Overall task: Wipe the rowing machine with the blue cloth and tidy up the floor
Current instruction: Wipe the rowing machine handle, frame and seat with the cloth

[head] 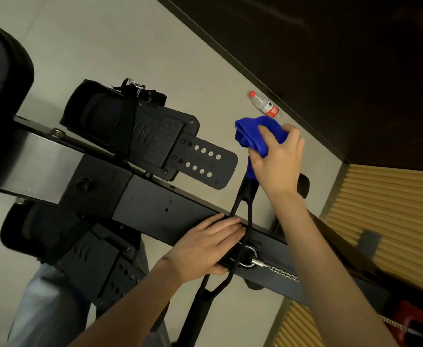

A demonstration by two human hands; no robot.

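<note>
The black rowing machine [155, 204] runs across the view, its rail slanting down to the right with two footplates [170, 146] on either side. Its black pull handle [245, 211] lies across the rail, chain [280, 271] attached. My right hand [278, 159] is shut on the bunched blue cloth [255, 134], which wraps the far end of the handle. My left hand [205, 246] presses flat on the handle's middle and the rail, fingers curled around the bar. A clear plastic bottle [265, 105] with a red cap and red label lies on the floor beyond the cloth.
Pale grey floor [130, 46] surrounds the machine. A dark wall base [305, 58] runs diagonally at upper right. Tan slatted panels [393, 209] lie at right, with a red object [410, 321] at lower right. My leg in light trousers [50, 309] shows at lower left.
</note>
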